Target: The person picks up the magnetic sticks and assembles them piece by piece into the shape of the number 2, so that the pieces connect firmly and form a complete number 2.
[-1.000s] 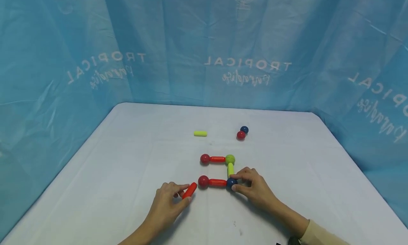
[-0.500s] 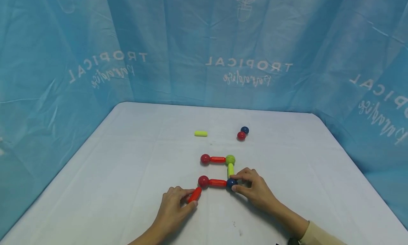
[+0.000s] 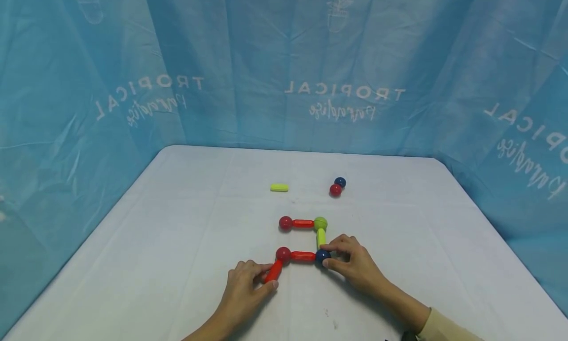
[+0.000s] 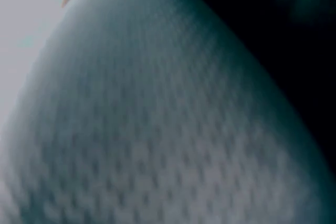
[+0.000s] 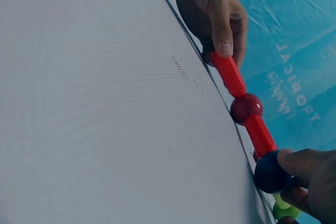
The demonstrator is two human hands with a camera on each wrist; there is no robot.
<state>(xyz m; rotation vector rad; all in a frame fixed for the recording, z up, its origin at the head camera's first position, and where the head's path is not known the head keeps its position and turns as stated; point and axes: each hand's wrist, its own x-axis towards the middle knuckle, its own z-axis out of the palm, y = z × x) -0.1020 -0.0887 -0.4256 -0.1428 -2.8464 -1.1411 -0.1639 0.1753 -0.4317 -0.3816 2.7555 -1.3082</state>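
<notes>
Between thumb and fingers my left hand point(image 3: 247, 288) pinches a red stick point(image 3: 274, 271). Its far end touches the nearer red ball point(image 3: 283, 255), as the right wrist view also shows. From that ball a second red stick point(image 3: 303, 256) runs right to a blue ball point(image 3: 323, 256), which my right hand point(image 3: 352, 262) pinches. A yellow-green stick point(image 3: 321, 238) joins the blue ball to a green ball point(image 3: 320, 223). One more red stick point(image 3: 303, 223) links the green ball to the farther red ball point(image 3: 285, 223). Blurred fabric fills most of the left wrist view.
Farther back on the white table point(image 3: 213, 193) lies a loose yellow-green stick point(image 3: 279, 187). To its right, a loose red ball point(image 3: 335, 190) and a blue ball point(image 3: 340, 182) sit together. A blue printed curtain point(image 3: 266, 60) surrounds the table's back and sides.
My left hand has moved right with its red stick, bringing the end from beside the nearer red ball into contact with it. My right hand keeps its place on the blue ball.
</notes>
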